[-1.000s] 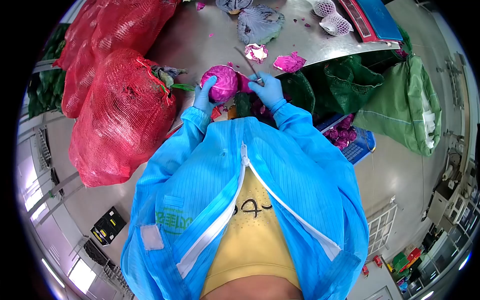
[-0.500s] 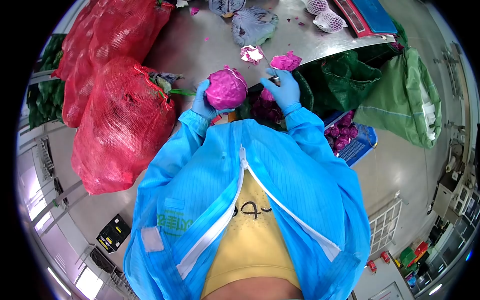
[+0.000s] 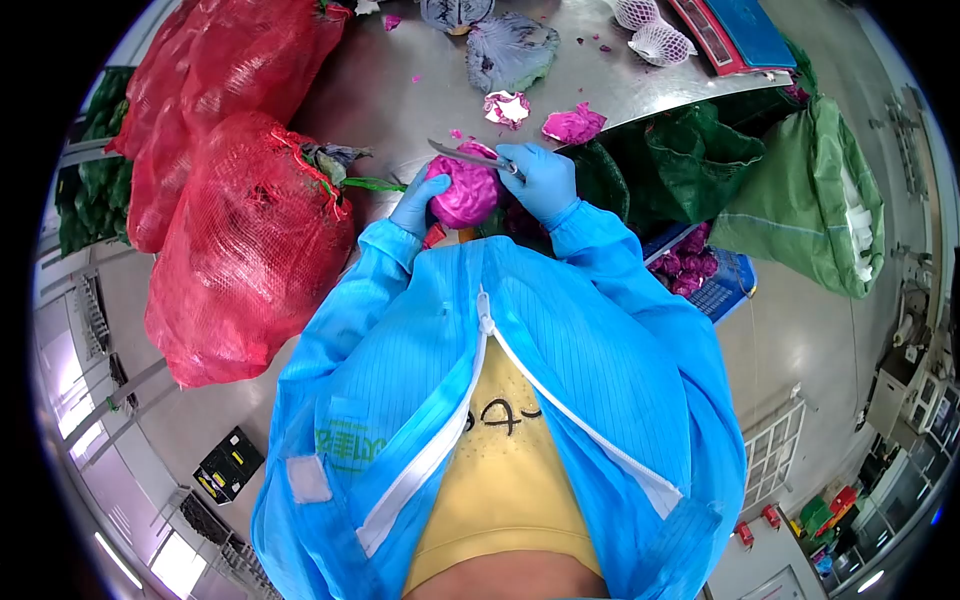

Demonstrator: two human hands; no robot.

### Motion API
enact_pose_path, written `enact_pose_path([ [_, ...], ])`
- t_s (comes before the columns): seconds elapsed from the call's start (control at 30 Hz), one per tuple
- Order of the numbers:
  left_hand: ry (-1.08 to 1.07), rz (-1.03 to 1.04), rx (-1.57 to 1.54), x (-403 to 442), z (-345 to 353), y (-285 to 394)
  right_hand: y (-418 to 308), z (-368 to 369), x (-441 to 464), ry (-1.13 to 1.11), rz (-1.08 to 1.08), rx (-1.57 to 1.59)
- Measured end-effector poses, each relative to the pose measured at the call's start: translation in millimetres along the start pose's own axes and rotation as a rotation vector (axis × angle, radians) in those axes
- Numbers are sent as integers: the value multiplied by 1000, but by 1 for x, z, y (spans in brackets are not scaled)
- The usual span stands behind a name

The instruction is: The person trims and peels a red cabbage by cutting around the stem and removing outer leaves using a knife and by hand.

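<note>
In a blue glove, my left hand (image 3: 417,203) grips a purple cabbage (image 3: 466,194) from its left side, just in front of my chest. My right hand (image 3: 541,178), gloved the same way, is closed round the handle of a knife (image 3: 465,154). The blade points left and lies across the top of the cabbage; whether it cuts in I cannot tell. Beyond the cabbage, trimmed pieces rest on the metal table (image 3: 400,80): a purple leaf piece (image 3: 574,124), a white-and-purple cut piece (image 3: 507,108) and a large grey-purple outer leaf (image 3: 508,52).
Red mesh sacks (image 3: 245,250) bulge at the left. Right of the table hang a dark green bag (image 3: 690,160) and a light green sack (image 3: 805,200). Below them, a blue crate (image 3: 728,290) holds purple cabbages. White foam nets (image 3: 660,45) and a red-and-blue object (image 3: 735,35) occupy the far right.
My right hand has moved left and up to the cabbage, bringing the knife blade over its top. The cabbage has turned slightly in my left hand.
</note>
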State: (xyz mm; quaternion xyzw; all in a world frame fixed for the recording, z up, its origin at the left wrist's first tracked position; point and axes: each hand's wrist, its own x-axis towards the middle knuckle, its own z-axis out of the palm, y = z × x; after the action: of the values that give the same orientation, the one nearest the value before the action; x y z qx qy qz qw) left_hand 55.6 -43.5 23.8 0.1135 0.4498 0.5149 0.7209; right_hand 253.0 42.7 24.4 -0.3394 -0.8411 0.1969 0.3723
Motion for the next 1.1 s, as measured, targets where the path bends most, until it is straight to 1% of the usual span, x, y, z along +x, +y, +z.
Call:
enact_pose_path([
  [0.03,-2,55,78,1,2,1,2,1,2,0,2,-1],
  [0.07,-3,107,155,1,4,1,4,4,5,96,81,41],
  [0.1,-3,101,156,1,3,2,5,5,7,193,165,83],
  [0.13,-20,91,186,4,-1,7,8,1,9,187,147,4],
  [0.17,-39,84,216,8,-3,10,10,1,11,190,152,1],
  [0.23,-45,87,221,9,2,15,10,-1,15,212,228,-3],
  [0.27,-104,75,182,10,4,20,10,-2,18,215,326,1],
  [0.3,-162,64,144,10,7,24,16,-3,22,218,326,-3],
  [0.37,-198,33,155,5,4,23,27,-4,27,183,572,27],
  [0.43,-283,-99,-149,1,-4,16,36,-8,25,181,590,52],
  [0.47,-335,-87,-170,15,-30,7,48,-5,17,68,640,42],
  [0.5,-331,-87,-209,18,-34,3,57,-2,7,-47,690,33],
  [0.53,-321,-75,-230,16,-30,4,63,-1,-1,-128,700,40],
  [0.57,-309,-54,-236,14,-25,5,68,4,-11,-131,698,42],
  [0.63,-265,15,-200,11,-12,11,68,9,-23,122,356,-144],
  [0.67,-244,57,-172,10,-5,14,70,11,-27,-14,418,-146],
  [0.7,-222,109,-127,11,3,17,59,9,-25,-15,417,-142],
  [0.77,-174,236,33,17,12,18,30,9,-17,-1,982,919],
  [0.8,-132,325,124,20,19,17,23,8,-15,-69,1046,1114],
  [0.83,-175,-39,-416,14,26,24,18,13,-15,-67,1089,1216],
  [0.87,-131,-44,-379,17,28,23,13,13,-12,-55,1096,1265],
  [0.9,-131,-41,-381,18,32,23,9,12,-10,-43,1103,1314],
  [0.93,-11,-63,-325,19,38,23,9,14,-9,-48,1102,1313],
  [0.97,108,-84,-269,19,40,23,10,16,-8,-16,1059,1269],
  [1.03,114,-77,-226,18,43,24,9,14,-4,12,1014,1223],
  [1.1,236,-73,-169,13,48,23,9,8,-1,11,931,1133],
])
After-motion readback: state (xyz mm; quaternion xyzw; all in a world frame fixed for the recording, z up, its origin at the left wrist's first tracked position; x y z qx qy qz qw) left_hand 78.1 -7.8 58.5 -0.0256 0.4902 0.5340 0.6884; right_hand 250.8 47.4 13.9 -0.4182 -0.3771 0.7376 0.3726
